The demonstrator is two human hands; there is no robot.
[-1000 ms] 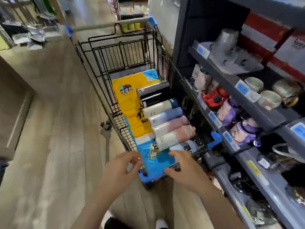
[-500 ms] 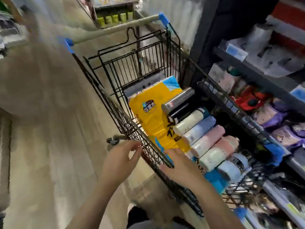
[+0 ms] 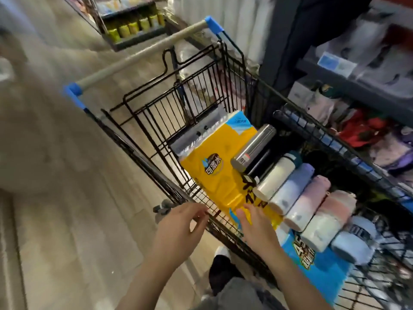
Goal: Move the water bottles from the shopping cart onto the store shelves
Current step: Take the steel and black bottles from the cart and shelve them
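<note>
A black wire shopping cart (image 3: 201, 121) fills the middle of the frame, standing on a pale wood-look floor (image 3: 67, 209). On its bottom lies a yellow and blue plastic pack (image 3: 214, 175), stretching from the centre toward the lower right. A row of water bottles (image 3: 297, 198) lies on its side along the pack's right edge, side by side: a steel one at the top, then white, lilac, pink and pale blue ones. At the right edge, dark store shelves (image 3: 357, 86) hold blurred cups and packaged goods.
</note>
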